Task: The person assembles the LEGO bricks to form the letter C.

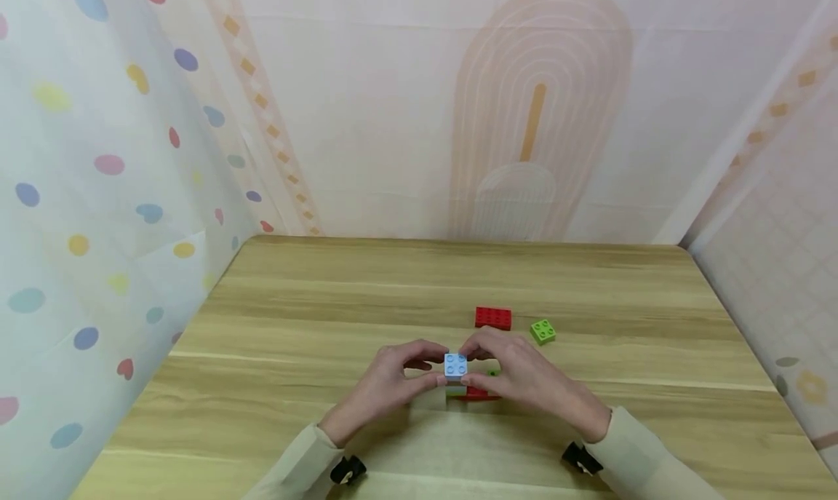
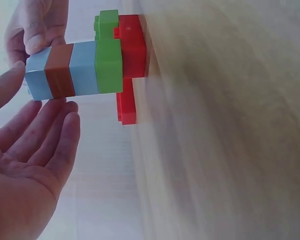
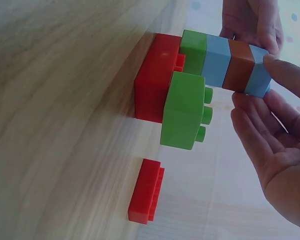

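A small stack of toy building bricks stands on the table between my hands. On top sits a light blue brick [image 1: 455, 367], which my left hand [image 1: 401, 375] pinches from the left between thumb and fingers. From the opposite side my right hand [image 1: 520, 369] pinches the same brick. Beneath it come a brown brick [image 2: 60, 71], another light blue brick [image 2: 84, 68] and a green brick [image 2: 109, 66]. This column rises from one end of a red brick [image 3: 152, 85]. A second green brick [image 3: 182, 111] with bare studs sits on the red brick's other end, overhanging it.
A loose red brick [image 1: 493, 318] lies behind the stack, studs up. To its right is a loose small green brick [image 1: 543, 331]. All of it rests on a wood-grain table [image 1: 314, 303], with patterned cloth [image 1: 366, 121] hanging at the back and sides.
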Available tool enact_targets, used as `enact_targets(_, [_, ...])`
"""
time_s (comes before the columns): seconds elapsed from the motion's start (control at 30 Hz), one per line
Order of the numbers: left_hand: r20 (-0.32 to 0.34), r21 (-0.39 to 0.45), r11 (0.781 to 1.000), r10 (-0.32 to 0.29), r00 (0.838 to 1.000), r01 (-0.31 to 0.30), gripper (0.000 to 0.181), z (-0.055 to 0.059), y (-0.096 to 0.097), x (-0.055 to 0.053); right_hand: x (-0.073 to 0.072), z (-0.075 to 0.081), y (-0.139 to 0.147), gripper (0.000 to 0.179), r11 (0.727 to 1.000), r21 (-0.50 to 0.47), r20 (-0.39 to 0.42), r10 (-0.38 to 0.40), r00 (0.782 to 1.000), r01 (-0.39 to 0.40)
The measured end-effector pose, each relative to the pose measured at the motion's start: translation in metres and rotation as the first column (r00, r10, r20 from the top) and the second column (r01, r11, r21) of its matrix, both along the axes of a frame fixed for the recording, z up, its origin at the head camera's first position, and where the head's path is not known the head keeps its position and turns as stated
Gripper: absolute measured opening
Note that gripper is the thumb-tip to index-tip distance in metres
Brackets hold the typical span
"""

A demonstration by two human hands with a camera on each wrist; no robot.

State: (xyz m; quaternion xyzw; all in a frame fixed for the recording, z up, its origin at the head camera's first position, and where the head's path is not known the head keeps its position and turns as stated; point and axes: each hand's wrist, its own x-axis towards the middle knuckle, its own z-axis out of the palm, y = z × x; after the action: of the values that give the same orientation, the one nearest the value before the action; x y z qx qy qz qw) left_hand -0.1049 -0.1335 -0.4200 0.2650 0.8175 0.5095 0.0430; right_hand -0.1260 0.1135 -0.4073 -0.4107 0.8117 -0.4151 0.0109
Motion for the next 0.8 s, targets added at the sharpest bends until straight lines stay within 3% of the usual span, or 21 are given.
enact_targets(0.13, [-0.037, 0.003, 1.0, -0.007, 0.999, 0.007, 0.024, -0.001, 0.001, -0.002, -0.001, -0.001, -0.001, 0.028, 1.0, -0.016, -0.007, 0.004, 1.0, -0.004])
enact_targets(0.53, [-0.047, -0.057, 0.998, -0.028, 0.998, 0.025, 0.022, 0.004, 0.001, -0.003, -0.001, -0.001, 0.0, 0.026, 1.0, -0.022, -0.046, -0.004, 0.999, 0.003])
enact_targets(0.67, [-0.028, -0.07, 0.997, -0.017, 0.999, 0.015, 0.024, 0.006, 0.001, -0.002, 0.0, 0.001, 0.006, 0.028, 1.0, 0.013, -0.052, -0.008, 0.999, 0.008])
enact_targets(0.8, [0.003, -0.063, 0.998, -0.012, 1.0, 0.013, 0.028, 0.006, 0.001, 0.0, 0.0, 0.005, 0.014, 0.033, 0.996, 0.061, -0.034, -0.07, 0.997, 0.072])
